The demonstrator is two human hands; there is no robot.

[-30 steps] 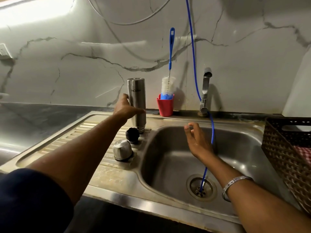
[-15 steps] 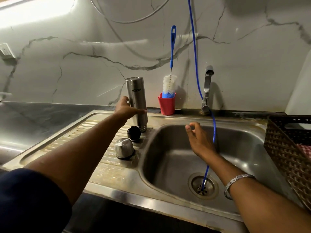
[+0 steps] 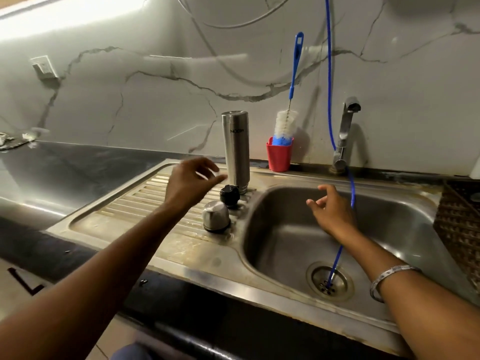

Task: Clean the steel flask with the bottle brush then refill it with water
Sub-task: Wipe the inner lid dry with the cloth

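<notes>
The steel flask [image 3: 235, 148] stands upside down on the drainboard [image 3: 124, 216], at its back right corner. In front of it sit a black stopper [image 3: 229, 194] and a steel cap [image 3: 216, 215]. My left hand [image 3: 193, 181] hovers just left of the flask, blurred, fingers loosely curled, holding nothing. My right hand [image 3: 331, 209] hangs over the sink basin [image 3: 285, 237] with relaxed fingers, empty. The bottle brush [image 3: 288, 118], blue handle and white bristles, stands in a red cup [image 3: 279, 157] against the wall.
A steel tap [image 3: 345, 133] stands behind the basin. A thin blue hose [image 3: 330, 100] drops from above into the drain [image 3: 329, 280]. A dark woven basket [image 3: 459, 224] sits at the right. A wall socket [image 3: 44, 66] is at the left.
My left hand let go of the flask and drew back to the left. The flask stays standing. My right hand shifted slightly above the basin.
</notes>
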